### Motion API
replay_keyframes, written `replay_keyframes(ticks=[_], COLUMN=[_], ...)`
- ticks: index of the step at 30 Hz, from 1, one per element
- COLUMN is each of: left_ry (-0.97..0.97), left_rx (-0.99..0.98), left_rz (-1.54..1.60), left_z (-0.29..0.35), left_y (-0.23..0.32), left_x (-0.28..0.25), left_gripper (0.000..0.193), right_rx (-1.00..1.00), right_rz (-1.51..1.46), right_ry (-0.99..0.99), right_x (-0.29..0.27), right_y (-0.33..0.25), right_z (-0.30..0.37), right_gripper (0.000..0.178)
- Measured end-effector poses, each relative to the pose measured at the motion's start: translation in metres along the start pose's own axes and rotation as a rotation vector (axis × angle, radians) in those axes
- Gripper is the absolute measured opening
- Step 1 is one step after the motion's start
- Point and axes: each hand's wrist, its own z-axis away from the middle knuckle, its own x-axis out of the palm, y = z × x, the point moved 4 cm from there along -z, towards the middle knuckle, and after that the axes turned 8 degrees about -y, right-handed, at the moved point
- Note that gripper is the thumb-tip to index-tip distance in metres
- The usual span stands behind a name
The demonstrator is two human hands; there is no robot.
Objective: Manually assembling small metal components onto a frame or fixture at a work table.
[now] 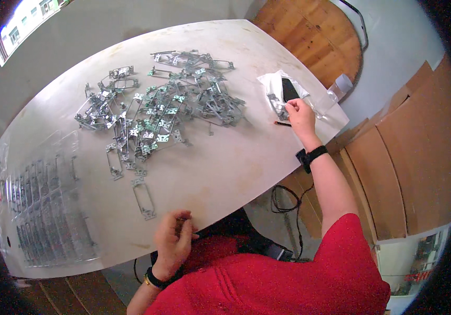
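Observation:
My right hand [302, 119] reaches to the right side of the table, its thumb and fingers pinched together beside a white plastic bag [271, 83]. A black flat, phone-like object [289, 90] lies on the bag, just beyond my fingertips. Small metal pieces [277, 106] show at the bag's near side. What the pinch holds, if anything, is hidden. Near the front edge, my left hand [173, 242] is curled closed, with a thin dark bit at its fingertips, too small to name. Just beyond it a rectangular metal frame [148, 214] lies flat on the table.
A tangled pile of metal frames [162, 113] covers the table's middle and far part. Clear plastic trays [52, 210] with rows of metal parts lie at the left. A dark pen-like stick [282, 124] and a clear container [340, 87] are at the right, near cardboard [414, 157].

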Motion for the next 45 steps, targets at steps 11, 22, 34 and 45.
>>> replay_keyframes(ticks=[11, 22, 34, 45], left_ry=[-0.009, 0.024, 0.233, 1.025], left_rx=[-0.037, 0.010, 0.050, 0.080], left_rz=[0.061, -0.045, -0.248, 0.061], left_z=[0.004, 0.006, 0.058, 0.152], left_y=[-0.012, 0.001, 0.006, 0.055], left_x=[0.000, 0.002, -0.039, -0.112], left_gripper=[0.017, 0.017, 0.015, 0.016], right_rx=[0.084, -0.018, -0.116, -0.214], right_rz=[0.168, 0.118, -0.252, -0.350], right_ry=[-0.040, -0.061, -0.719, -0.828], right_x=[-0.001, -0.025, 0.006, 0.033], right_y=[0.003, -0.022, -0.104, -0.113], right_z=[0.001, 0.026, 0.173, 0.193], right_gripper=[0.025, 0.023, 0.021, 0.015])
